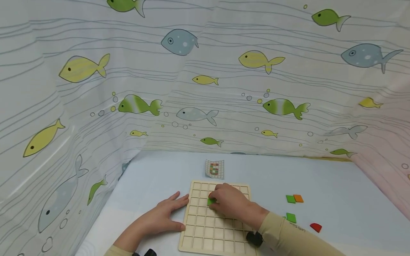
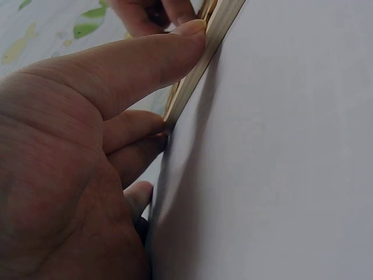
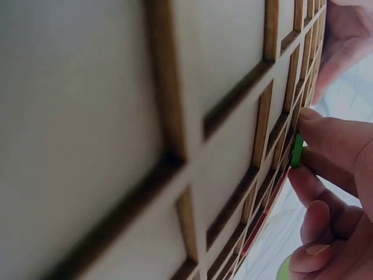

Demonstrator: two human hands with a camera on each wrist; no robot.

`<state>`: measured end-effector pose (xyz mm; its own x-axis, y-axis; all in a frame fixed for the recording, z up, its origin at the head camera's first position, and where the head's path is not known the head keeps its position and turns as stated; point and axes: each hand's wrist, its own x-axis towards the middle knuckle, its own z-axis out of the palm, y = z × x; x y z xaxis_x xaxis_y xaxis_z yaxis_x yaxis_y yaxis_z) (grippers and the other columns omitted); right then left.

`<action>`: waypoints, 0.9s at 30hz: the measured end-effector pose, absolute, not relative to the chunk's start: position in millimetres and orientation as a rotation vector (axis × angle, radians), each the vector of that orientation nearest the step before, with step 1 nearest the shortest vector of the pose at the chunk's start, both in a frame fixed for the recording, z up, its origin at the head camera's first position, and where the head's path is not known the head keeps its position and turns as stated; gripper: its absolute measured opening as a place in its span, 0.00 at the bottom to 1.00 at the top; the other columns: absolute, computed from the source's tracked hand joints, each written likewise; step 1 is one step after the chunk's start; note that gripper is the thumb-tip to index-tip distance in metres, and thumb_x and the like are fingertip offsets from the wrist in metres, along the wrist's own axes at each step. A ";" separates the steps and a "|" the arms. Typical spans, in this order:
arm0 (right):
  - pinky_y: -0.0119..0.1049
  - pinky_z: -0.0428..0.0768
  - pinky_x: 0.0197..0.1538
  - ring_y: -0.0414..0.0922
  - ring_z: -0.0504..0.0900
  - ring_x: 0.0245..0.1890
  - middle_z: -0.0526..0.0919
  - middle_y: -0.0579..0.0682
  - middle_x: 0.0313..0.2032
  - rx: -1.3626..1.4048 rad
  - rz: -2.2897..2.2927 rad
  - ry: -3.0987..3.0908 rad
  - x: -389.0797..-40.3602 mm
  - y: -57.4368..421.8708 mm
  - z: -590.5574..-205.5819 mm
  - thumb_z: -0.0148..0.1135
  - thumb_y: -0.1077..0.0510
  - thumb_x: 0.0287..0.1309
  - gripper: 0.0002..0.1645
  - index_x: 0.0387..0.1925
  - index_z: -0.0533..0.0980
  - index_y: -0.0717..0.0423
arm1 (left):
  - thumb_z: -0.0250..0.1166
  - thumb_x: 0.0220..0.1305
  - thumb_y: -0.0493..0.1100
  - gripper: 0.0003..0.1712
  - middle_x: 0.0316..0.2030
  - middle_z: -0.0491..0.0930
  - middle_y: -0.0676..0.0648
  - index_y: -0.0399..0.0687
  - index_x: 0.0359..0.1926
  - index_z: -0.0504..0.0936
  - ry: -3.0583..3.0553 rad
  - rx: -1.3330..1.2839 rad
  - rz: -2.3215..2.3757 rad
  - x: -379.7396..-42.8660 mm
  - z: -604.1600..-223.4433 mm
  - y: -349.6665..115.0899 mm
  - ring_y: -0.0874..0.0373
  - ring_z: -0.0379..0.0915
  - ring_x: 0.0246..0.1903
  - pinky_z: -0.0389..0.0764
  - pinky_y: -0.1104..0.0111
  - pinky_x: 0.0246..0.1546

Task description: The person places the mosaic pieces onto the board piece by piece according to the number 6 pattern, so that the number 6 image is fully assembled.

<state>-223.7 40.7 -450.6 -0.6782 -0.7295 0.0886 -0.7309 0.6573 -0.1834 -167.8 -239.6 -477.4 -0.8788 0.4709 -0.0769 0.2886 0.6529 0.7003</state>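
Note:
A wooden grid board [image 1: 198, 232] lies on the table, its square cells bordered by raised strips. My left hand [image 1: 161, 217] rests at the board's left side, fingers extended; in the left wrist view its thumb [image 2: 157, 61] touches the wooden edge. Over the upper middle cells, my right hand [image 1: 232, 203] pinches a small green square tile [image 3: 298, 150] between thumb and finger, at the board's surface. Just beyond it sits a red piece [image 1: 210, 195] in a cell, partly hidden by the fingers.
A small printed pattern card [image 1: 214, 169] lies behind the board. To the right are a green tile [image 1: 290, 199], an orange tile [image 1: 298, 198], another green tile [image 1: 291, 217] and a red rounded piece [image 1: 316, 227]. A fish-patterned curtain [image 1: 224, 99] surrounds the table.

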 end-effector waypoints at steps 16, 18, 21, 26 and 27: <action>0.32 0.77 0.43 0.37 0.77 0.39 0.82 0.40 0.38 1.269 0.404 -2.883 -219.9 47.9 -440.5 0.70 0.52 0.59 0.15 0.48 0.85 0.48 | 0.73 0.49 0.65 0.52 0.73 0.60 0.56 0.52 0.72 0.68 2.613 0.609 1.035 -168.7 -477.0 -240.5 0.41 0.41 0.74 0.49 0.32 0.62; 0.33 0.77 0.42 0.37 0.78 0.39 0.82 0.41 0.39 1.255 0.460 -2.899 -219.1 52.1 -437.3 0.69 0.53 0.60 0.15 0.49 0.85 0.48 | 0.73 0.49 0.65 0.51 0.73 0.60 0.57 0.52 0.72 0.68 2.613 0.606 1.035 -168.4 -476.4 -240.1 0.41 0.41 0.74 0.49 0.32 0.62; 0.33 0.78 0.40 0.37 0.78 0.38 0.82 0.42 0.38 1.238 0.533 -2.903 -217.7 61.0 -433.7 0.69 0.54 0.59 0.14 0.48 0.85 0.49 | 0.74 0.49 0.65 0.51 0.72 0.60 0.57 0.53 0.72 0.68 2.611 0.601 1.037 -168.2 -476.4 -239.6 0.42 0.41 0.74 0.49 0.32 0.62; 0.34 0.79 0.40 0.40 0.79 0.39 0.83 0.45 0.40 1.219 0.601 -2.893 -215.7 79.6 -431.5 0.70 0.54 0.59 0.16 0.49 0.85 0.53 | 0.74 0.49 0.64 0.51 0.72 0.61 0.57 0.52 0.72 0.68 2.616 0.610 1.040 -168.3 -476.4 -239.1 0.43 0.41 0.75 0.49 0.32 0.62; 0.35 0.79 0.41 0.41 0.79 0.40 0.83 0.45 0.41 1.207 0.617 -2.900 -215.8 83.6 -432.0 0.69 0.54 0.59 0.17 0.49 0.84 0.53 | 0.74 0.48 0.64 0.52 0.72 0.61 0.57 0.51 0.72 0.68 2.616 0.610 1.040 -168.3 -476.3 -238.9 0.42 0.41 0.75 0.49 0.32 0.62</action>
